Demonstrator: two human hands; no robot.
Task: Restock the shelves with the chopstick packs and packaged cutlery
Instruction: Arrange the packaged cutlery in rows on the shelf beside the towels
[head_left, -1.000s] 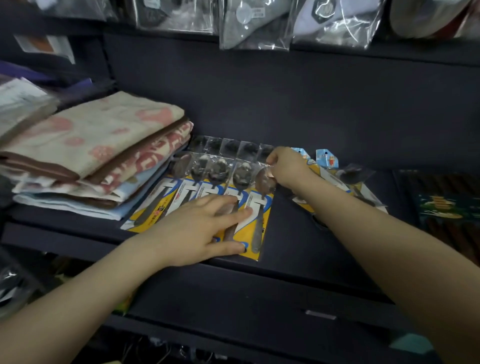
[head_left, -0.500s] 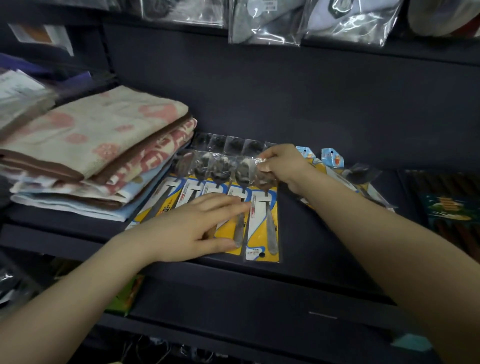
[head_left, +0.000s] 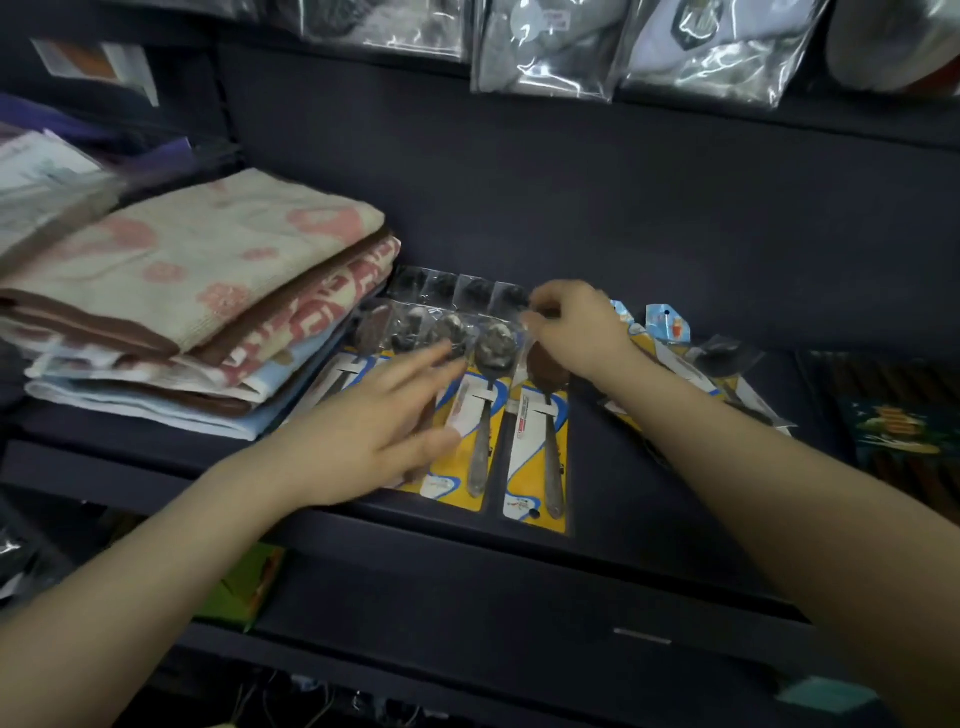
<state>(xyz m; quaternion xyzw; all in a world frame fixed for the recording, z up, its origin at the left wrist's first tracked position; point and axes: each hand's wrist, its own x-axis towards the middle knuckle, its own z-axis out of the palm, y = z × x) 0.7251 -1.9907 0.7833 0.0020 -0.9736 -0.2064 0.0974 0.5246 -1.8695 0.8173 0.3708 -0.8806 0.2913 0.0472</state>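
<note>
The dark shelf (head_left: 649, 499) carries a stack of folded towels (head_left: 197, 306) at its left and a row of spoon packs (head_left: 457, 405) on yellow cards beside them, touching the towels' edge. Further right lies a loose pile of other carded cutlery (head_left: 691, 364), and at the far right a dark pack (head_left: 904, 421) whose contents cannot be told. The rightmost spoon pack (head_left: 537, 447) sits slightly apart from its neighbours, near the shelf's front lip. The left hand (head_left: 374, 431) lies flat and spread over the row, fingers extended, pressing the cards down. The right hand (head_left: 576, 332) is curled at the top of the rightmost pack, fingertips pinching its clear wrapper. Judgement: the step in hand is aligning the spoon row. The next move calls for sliding that pack left, flush with the others, while the left hand steadies them.
</note>
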